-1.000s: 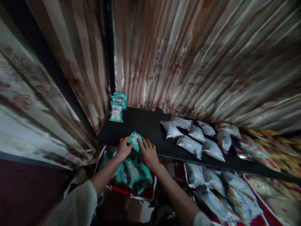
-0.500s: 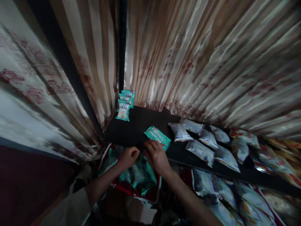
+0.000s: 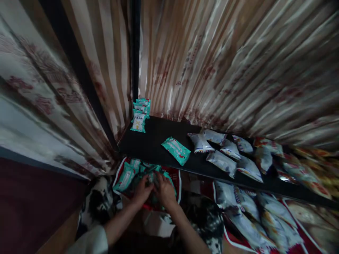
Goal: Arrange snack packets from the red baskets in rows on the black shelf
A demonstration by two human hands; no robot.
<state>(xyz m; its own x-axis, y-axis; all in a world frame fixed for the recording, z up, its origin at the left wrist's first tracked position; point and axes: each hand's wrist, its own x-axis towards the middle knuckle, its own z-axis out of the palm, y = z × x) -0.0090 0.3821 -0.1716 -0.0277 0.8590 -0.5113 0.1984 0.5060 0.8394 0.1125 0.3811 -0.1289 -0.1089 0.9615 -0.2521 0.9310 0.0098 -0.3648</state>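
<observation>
The black shelf (image 3: 153, 139) bears overlapping teal packets (image 3: 138, 121) in its left corner, a lone teal packet (image 3: 176, 150) (lying aslant near the front edge), silvery packets (image 3: 221, 163) and, rightmost, blurred yellowish packets (image 3: 319, 171)

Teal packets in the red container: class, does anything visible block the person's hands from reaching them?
Nothing visible does. The red container is open on top, and the left hand and right hand are both down at the teal packets. The black shelf lies beyond, not between.
</observation>
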